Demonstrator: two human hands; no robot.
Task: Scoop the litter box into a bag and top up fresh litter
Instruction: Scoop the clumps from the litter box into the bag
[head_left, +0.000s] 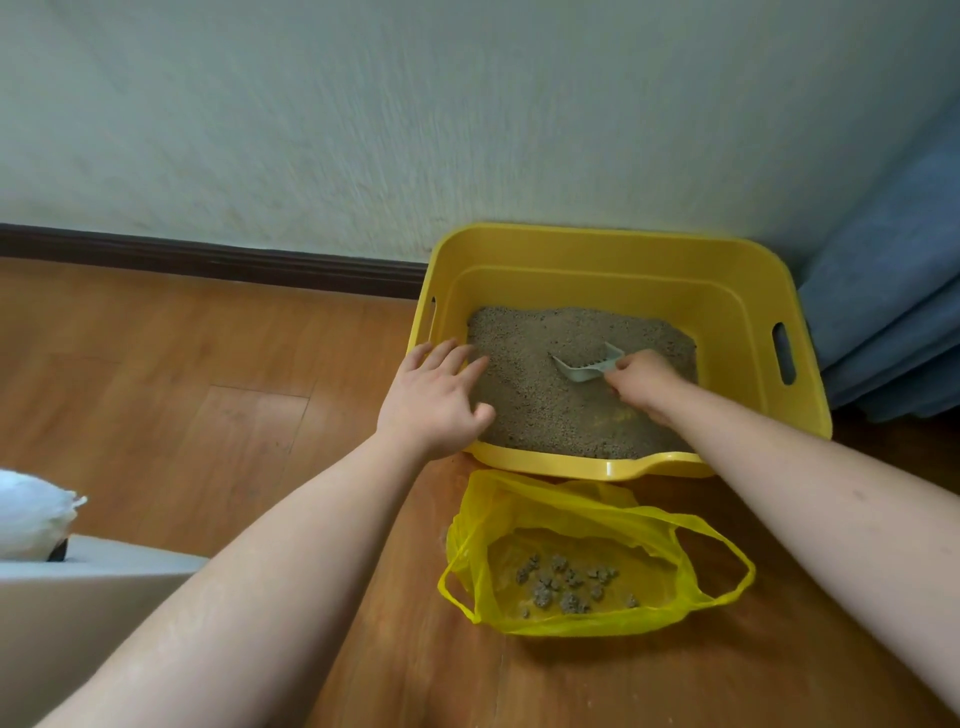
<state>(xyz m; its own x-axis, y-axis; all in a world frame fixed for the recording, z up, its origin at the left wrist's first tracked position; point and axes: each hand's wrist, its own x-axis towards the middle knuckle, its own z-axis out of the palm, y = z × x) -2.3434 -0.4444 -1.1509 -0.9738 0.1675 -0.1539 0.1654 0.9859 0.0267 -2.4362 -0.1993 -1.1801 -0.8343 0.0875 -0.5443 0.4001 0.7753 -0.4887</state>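
Litter box: a yellow litter box (613, 249) stood on the wooden floor (208, 364) against the pale wall (415, 104), with slot handles in its side walls
Litter: grey-brown litter (535, 395) covered the bottom of the box, lying higher toward the wall
Scoop: a pale grey scoop (584, 364) sat in the litter near the middle of the box, its open end pointing left
Right hand: the right hand (641, 382) gripped the scoop by its handle, fingers curled round it
Left hand: the left hand (439, 397) lay over the left rim of the box, fingers straight and spread, holding nothing
Bag: a yellow plastic bag (587, 551) lay open on the floor just in front of the box, with grey clumps (566, 587) inside
Surroundings: a blue curtain (893, 312) hung to the right of the box; a white bag-like object (31, 514) showed at the left edge
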